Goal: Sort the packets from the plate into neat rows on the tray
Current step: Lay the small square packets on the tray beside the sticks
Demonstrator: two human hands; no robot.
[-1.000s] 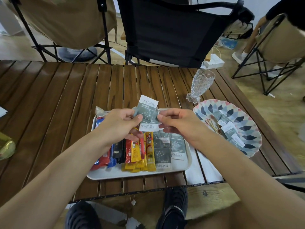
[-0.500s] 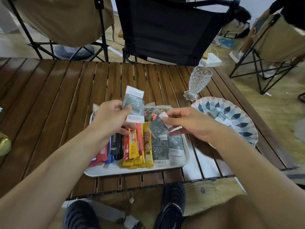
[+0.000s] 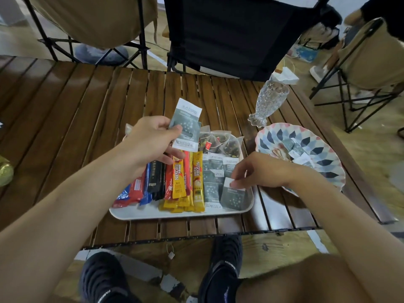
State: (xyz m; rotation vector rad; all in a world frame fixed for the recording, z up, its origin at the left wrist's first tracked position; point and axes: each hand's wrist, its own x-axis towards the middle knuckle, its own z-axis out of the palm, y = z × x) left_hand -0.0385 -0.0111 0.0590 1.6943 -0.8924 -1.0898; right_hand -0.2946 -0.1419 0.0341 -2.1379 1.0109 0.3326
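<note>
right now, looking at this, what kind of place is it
Probably an indoor room furnished like a campsite lounge: a brown slatted wooden folding table, a black fabric folding chair and a tan fabric folding chair, all standing on a pale wooden floor.

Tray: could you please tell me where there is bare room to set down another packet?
Bare tray shows only along the near rim, below the stick packets. The grey sachets under the right hand and the tea bags crowd the right side. The table left of the tray is open.
</note>
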